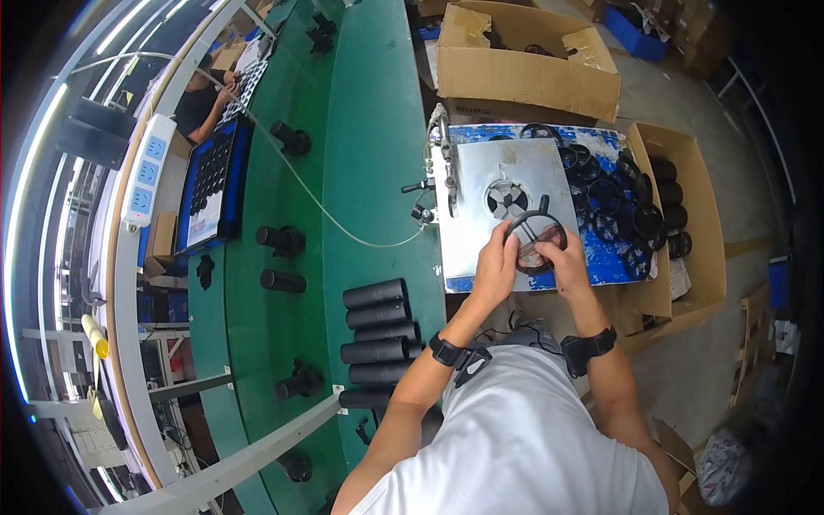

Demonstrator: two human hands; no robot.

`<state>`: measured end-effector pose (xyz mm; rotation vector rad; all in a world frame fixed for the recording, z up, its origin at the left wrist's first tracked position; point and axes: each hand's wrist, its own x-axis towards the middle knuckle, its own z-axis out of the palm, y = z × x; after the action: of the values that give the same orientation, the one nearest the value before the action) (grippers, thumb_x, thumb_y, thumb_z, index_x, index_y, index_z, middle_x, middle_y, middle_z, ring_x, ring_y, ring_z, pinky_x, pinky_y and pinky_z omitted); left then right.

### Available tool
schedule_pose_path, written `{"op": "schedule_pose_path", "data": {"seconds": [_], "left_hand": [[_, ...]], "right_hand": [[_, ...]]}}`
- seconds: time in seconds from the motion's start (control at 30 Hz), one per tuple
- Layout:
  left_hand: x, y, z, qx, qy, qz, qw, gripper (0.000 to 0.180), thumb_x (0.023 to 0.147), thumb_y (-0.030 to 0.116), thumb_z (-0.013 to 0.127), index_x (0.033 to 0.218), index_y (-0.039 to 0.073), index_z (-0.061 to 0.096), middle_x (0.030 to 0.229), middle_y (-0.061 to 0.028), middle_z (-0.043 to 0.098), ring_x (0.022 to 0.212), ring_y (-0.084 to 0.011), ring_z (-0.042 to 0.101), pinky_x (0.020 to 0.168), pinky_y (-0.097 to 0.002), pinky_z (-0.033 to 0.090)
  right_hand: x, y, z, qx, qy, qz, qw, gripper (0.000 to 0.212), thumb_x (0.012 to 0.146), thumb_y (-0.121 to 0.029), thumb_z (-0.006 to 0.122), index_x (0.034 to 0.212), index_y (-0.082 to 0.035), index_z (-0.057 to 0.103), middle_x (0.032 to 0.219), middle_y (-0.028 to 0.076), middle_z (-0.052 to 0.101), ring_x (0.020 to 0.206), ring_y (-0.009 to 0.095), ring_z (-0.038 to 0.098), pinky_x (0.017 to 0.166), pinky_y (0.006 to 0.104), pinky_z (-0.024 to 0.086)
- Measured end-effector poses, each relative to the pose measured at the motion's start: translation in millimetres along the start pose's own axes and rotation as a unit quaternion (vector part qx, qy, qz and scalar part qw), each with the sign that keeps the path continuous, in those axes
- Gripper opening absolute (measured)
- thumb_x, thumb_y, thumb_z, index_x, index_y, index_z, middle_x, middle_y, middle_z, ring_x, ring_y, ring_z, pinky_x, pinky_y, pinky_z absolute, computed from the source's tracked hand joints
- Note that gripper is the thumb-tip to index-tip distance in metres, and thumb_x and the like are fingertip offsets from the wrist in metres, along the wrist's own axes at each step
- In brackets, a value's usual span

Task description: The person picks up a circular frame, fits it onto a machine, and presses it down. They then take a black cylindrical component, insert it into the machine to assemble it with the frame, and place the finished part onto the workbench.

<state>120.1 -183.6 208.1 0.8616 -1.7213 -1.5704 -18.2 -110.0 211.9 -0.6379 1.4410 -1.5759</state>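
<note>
A black spoked ring point(530, 233) with a short tab on its rim is held up before me, over the near part of a bare metal plate point(470, 249). My left hand point(494, 268) grips the ring's left side, thumb pressed on it. From the right, my right hand point(568, 263) closes on the same ring, its thumb reaching in over the spokes. Just beyond the ring, a round spoked fixture point(506, 199) is set in the plate. Along the plate's left edge stands a metal clamp mechanism point(448, 163) with a black lever.
Many black rings point(605, 197) lie heaped on the blue surface to the right. Cardboard boxes point(524, 77) stand beyond and at the right, holding black parts. Several black cylinders point(375, 294) line the green bench point(365, 129). Another person point(199, 103) works at far left.
</note>
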Motion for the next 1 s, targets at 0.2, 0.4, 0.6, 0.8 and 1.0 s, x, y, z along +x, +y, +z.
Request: {"op": "schedule_pose_path", "data": {"seconds": [0.2,0.4,0.6,0.8,1.0], "left_hand": [[33.4,-16.1,7.4,0.045,0.007,0.032,0.998,0.038,0.087,0.013,0.065,0.117,0.000,0.047,0.083,-0.0049,0.058,0.068,-0.0109,0.057,0.060,-0.0285,0.047],[82.2,-48.3,0.1,0.151,0.036,0.024,0.988,0.048,0.074,0.011,0.069,0.118,0.006,0.051,0.062,-0.0080,0.054,0.058,-0.0224,0.057,0.058,-0.0348,0.047],[97.5,-74.2,-6.1,0.302,0.092,0.103,0.943,0.042,0.075,0.013,0.062,0.116,0.005,0.059,0.105,-0.0195,0.058,0.091,-0.0353,0.059,0.080,-0.0435,0.049],[126.8,-89.0,-17.0,0.379,0.065,0.141,0.912,0.050,0.076,0.019,0.068,0.124,0.010,0.059,0.133,-0.0196,0.046,0.128,-0.0421,0.036,0.104,-0.0533,0.032],[137.2,-96.1,-31.6,0.432,-0.015,0.178,0.884,0.038,0.092,0.021,0.053,0.129,0.014,0.056,0.143,-0.0116,0.043,0.135,-0.0406,0.032,0.111,-0.0533,0.025]], "right_hand": [[34.0,12.8,2.0,-0.061,0.048,-0.051,0.996,0.011,0.077,0.001,0.061,0.085,-0.002,0.053,0.070,0.003,0.057,0.058,0.009,0.052,0.050,0.0226,0.043],[82.8,50.4,-3.9,-0.222,0.041,-0.038,0.974,0.018,0.079,-0.006,0.065,0.089,0.000,0.051,0.067,0.008,0.060,0.064,0.017,0.063,0.055,0.0291,0.049],[109.9,63.3,2.6,-0.391,0.108,-0.272,0.873,0.039,0.072,-0.011,0.066,0.110,-0.004,0.059,0.087,0.016,0.062,0.071,0.032,0.062,0.069,0.0376,0.051],[121.3,53.9,-4.4,-0.559,0.090,-0.181,0.804,0.055,0.073,-0.022,0.069,0.127,-0.018,0.058,0.137,0.011,0.045,0.132,0.036,0.033,0.107,0.0520,0.026],[105.8,65.6,-18.0,-0.580,-0.010,-0.202,0.789,0.083,0.076,-0.039,0.072,0.145,-0.009,0.036,0.150,0.014,0.032,0.142,0.037,0.021,0.114,0.0494,0.018]]}}
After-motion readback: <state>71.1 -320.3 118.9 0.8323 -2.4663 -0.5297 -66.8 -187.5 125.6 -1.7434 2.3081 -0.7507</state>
